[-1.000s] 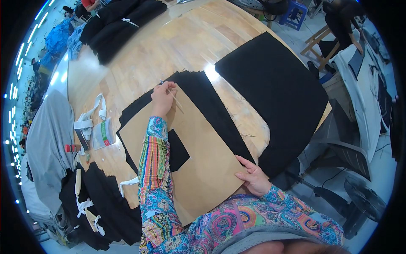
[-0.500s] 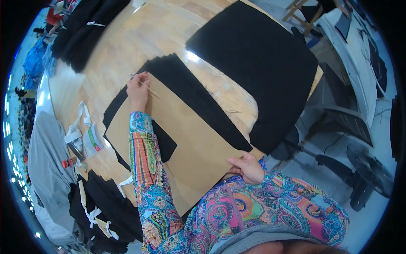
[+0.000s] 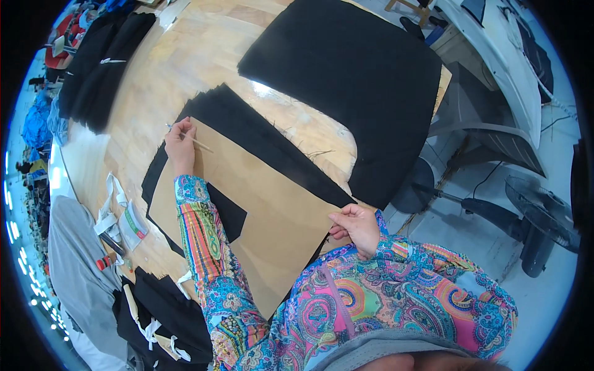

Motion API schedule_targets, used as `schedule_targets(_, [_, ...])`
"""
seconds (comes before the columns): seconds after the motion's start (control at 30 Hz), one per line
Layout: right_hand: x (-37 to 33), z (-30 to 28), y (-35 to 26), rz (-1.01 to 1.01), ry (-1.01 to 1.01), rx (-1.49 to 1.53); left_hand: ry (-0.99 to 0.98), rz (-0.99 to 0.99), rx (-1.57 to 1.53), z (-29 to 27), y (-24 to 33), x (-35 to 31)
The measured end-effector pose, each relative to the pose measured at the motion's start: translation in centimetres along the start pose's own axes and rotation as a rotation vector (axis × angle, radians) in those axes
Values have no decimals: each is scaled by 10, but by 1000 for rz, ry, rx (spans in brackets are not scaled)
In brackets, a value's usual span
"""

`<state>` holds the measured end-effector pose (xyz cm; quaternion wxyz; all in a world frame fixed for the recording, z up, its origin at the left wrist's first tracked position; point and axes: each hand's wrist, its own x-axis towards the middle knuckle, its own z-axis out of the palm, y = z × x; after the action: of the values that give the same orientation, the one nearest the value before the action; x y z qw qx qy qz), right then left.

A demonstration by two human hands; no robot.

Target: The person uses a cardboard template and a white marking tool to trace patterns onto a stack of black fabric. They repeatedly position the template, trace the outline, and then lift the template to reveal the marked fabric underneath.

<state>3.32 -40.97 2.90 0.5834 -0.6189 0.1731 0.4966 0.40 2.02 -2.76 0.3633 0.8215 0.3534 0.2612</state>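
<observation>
Spreading tan board (image 3: 278,204) over black cloth (image 3: 226,108) on counter (image 3: 185,55), pinched slim pale stick (image 3: 203,147) in left grip (image 3: 181,145), rested at board's far corner; grasped right corner in right grip (image 3: 357,226), apparently to steady board from both ends against slipping.

The tan sheet (image 3: 278,216) looks like stiff paper, smooth and matt, over dull black cloth (image 3: 230,117) with rough, frayed edges. The wooden table (image 3: 204,49) is smooth and glossy, catching light; the bag (image 3: 129,229) is shiny plastic, the grey drape (image 3: 83,260) matt cloth.
</observation>
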Motion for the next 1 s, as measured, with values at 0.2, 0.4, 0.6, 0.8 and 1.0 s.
schedule_targets(0.2, [-2, -3, -1, -16, -77, -68, -15, -39, -74, -1, 6, 0])
schedule_targets(0.4, [-2, -12, 15, 53, -262, -271, -59, -38, -119, -3, 9, -4])
schedule_targets(0.6, [-3, -9, 8, 107, -170, -151, -61, -59, -133, -4, 6, -1])
schedule_targets(0.8, [-1, -9, 8, 120, -166, -119, -34, -72, -144, -4, 8, -2])
schedule_targets(1.0, [3, -13, 8, 156, -229, -119, -10, -73, -51, -6, 8, -1])
